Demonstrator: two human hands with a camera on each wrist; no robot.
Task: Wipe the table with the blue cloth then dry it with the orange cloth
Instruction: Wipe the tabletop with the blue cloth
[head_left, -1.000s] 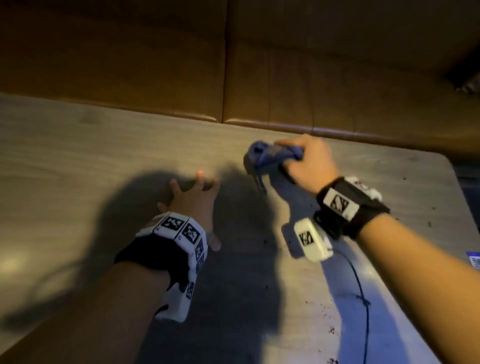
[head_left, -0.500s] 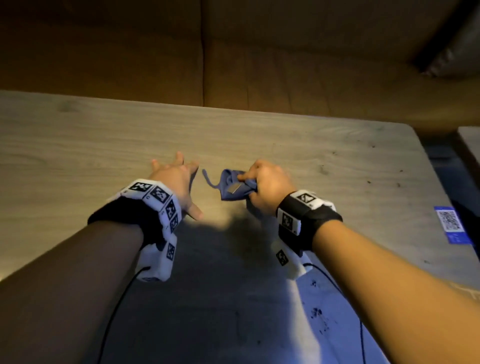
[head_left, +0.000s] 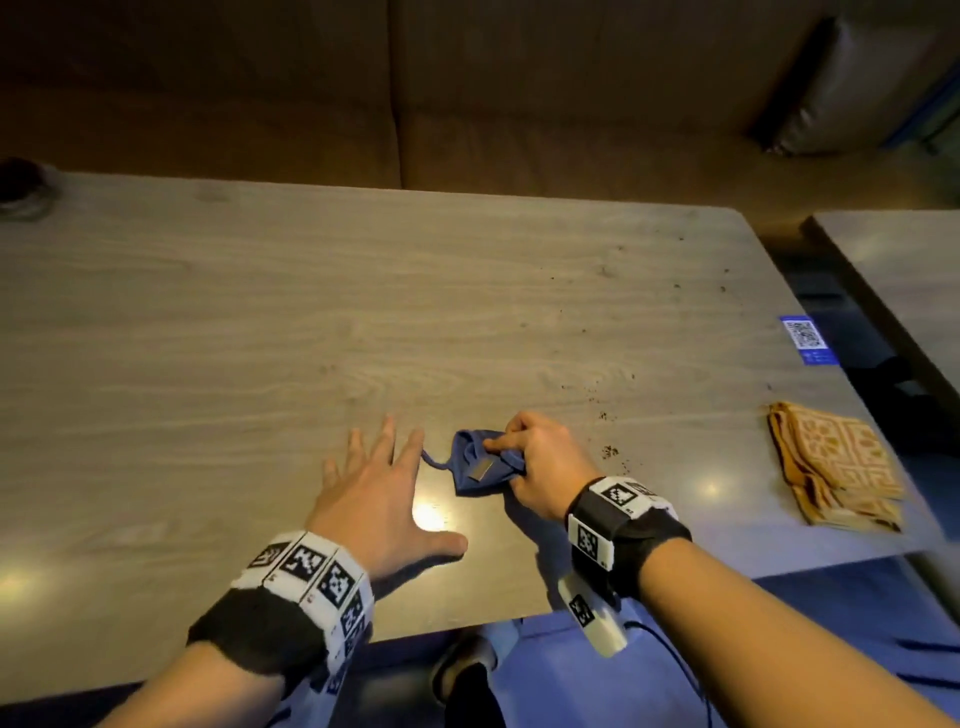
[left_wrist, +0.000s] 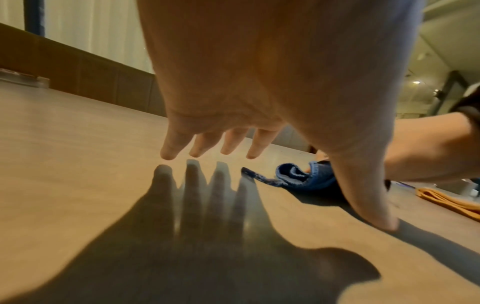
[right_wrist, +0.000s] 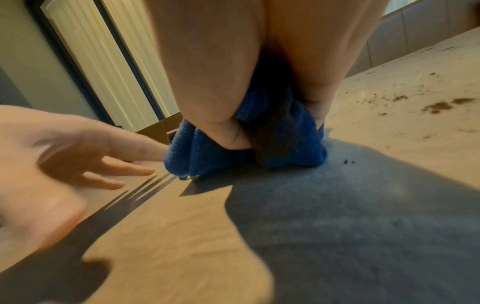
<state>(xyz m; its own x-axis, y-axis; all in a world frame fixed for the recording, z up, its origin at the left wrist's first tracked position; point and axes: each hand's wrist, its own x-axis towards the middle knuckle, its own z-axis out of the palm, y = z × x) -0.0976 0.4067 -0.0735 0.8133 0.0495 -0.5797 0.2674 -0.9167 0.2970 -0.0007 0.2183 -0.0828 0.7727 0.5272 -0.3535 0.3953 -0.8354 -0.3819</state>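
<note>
My right hand (head_left: 524, 467) grips the bunched blue cloth (head_left: 480, 465) against the wooden table (head_left: 260, 338), near its front edge. In the right wrist view the blue cloth (right_wrist: 259, 144) bulges out under my curled fingers. My left hand (head_left: 379, 483) hovers just left of it with fingers spread and straight, holding nothing; the left wrist view shows its fingertips (left_wrist: 207, 148) slightly above the table and the blue cloth (left_wrist: 301, 176) to the right. The folded orange cloth (head_left: 836, 467) lies at the table's right edge, also the orange cloth (left_wrist: 451, 201) in the left wrist view.
Dark crumbs (head_left: 608, 449) are scattered on the table right of my right hand, crumbs (right_wrist: 439, 107) also showing in the right wrist view. A blue QR sticker (head_left: 808, 338) sits by the right edge. A brown bench (head_left: 467, 104) runs behind; a second table (head_left: 904, 270) stands right.
My right hand has dragged the blue cloth from the far side of the table back toward the near edge. My left hand drew back with it, and the view widened to show the orange cloth.
</note>
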